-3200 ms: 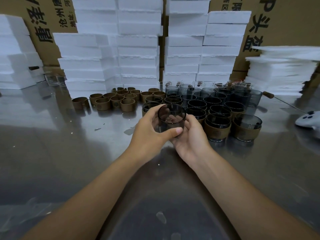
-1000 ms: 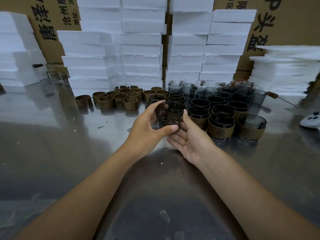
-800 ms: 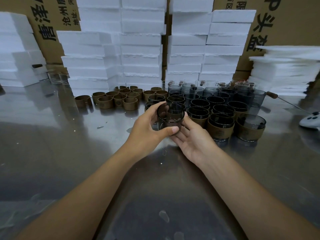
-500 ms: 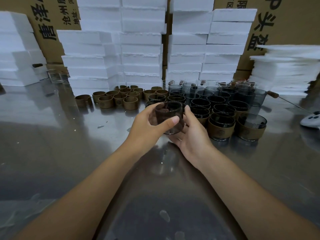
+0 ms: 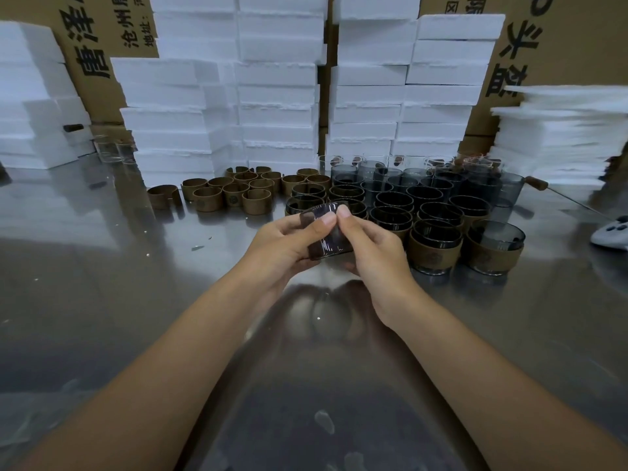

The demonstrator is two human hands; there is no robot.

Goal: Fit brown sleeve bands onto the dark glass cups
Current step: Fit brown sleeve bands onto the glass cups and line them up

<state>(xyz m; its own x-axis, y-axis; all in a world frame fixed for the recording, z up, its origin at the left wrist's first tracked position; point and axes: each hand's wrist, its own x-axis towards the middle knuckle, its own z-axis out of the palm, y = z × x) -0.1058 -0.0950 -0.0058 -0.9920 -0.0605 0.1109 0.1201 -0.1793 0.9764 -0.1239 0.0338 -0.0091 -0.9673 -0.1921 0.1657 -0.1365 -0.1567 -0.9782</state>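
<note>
Packing workshop: stacked foam blocks [image 5: 278,86], printed cartons [image 5: 557,39], steel worktable [image 5: 102,300].

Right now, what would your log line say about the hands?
left hand: grips dark glass cup | right hand: grips same cup | cup: tilted, above table | loose bands: untouched on table

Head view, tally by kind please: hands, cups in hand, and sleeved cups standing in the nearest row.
2 hands: left hand, right hand
1 held cup
2 sleeved cups, nearest row, right of the hands
Total: 5
</note>
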